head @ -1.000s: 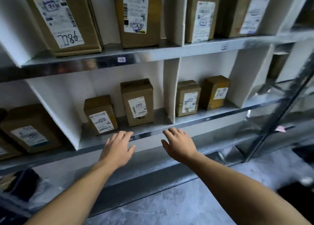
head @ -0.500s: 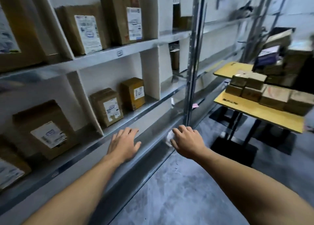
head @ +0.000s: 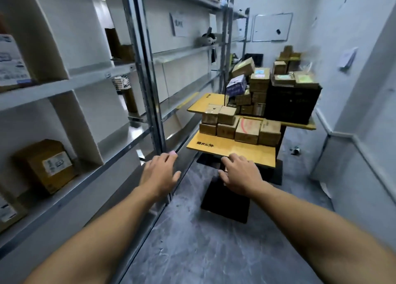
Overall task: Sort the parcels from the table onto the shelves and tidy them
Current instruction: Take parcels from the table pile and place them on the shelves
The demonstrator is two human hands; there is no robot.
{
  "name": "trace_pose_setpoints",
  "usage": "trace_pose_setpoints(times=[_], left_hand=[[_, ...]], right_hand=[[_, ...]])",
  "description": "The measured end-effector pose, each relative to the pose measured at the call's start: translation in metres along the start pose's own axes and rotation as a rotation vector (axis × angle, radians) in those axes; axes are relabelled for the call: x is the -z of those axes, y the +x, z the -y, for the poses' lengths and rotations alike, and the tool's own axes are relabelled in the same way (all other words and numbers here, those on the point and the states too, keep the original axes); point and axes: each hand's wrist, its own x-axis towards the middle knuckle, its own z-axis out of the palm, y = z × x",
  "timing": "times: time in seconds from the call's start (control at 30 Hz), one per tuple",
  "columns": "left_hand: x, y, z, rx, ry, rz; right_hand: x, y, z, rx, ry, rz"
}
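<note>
**Left hand**: palm down, fingers loosely spread, holding nothing. It hung in front of the steel upright of the shelving at left.

**Right hand**: also flat, slack and empty. From where I stood it overlapped the near edge of the yellow worktop. I could not tell whether it touched.

**Parcels**: small brown cardboard boxes packed side by side in a row on the worktop, with a second tier on the row's left part. More were heaped on the far side, beside a black crate.

**Shelved parcel**: one labelled box standing in a low bay at near left.

**Step in hand, as I judged it:** reaching for the next parcel to carry to the shelves.
- The top tier or the right end of the row would be the best pick, since a side stood free there.
- One hand should go on each flank of the box.
- A straight lift would keep the neighbouring boxes from being dragged toward the near edge.
- The label should end up facing outward in the bay.

**Edges and room:**
- A bare strip of worktop lay in front of the row, with space to draw a box forward.
- The grey floor between the shelving and the right wall formed a narrow but open aisle.
- The black pedestal base under the worktop jutted toward the feet.
- The upright and the shelf lips projected at left and would need clearing on the turn with a box.
</note>
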Motion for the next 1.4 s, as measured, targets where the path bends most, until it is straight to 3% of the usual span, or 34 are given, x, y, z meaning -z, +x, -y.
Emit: trace_pose_setpoints(times=[0.23, 0.43, 0.63, 1.1, 1.4], left_hand=[[-0.032, 0.083, -0.082, -0.093, -0.029, -0.009], [-0.051, 0.134, -0.110, -0.140, -0.020, 0.017], [-0.076, 0.201, -0.112, -0.171, -0.039, 0.039], [-0.122, 0.407, -0.079, -0.238, -0.015, 0.035], [-0.181, 0.499, -0.078, -0.255, -0.037, 0.145]], right_hand=[[0.002, 0.020, -0.105, -0.141, -0.027, 0.011], [-0.013, 0.046, -0.145, -0.205, -0.004, 0.048], [-0.036, 0.094, -0.165, -0.234, 0.009, 0.095], [-0.069, 0.296, -0.194, -0.285, 0.069, 0.072], [-0.119, 0.379, -0.225, -0.321, 0.113, 0.124]])
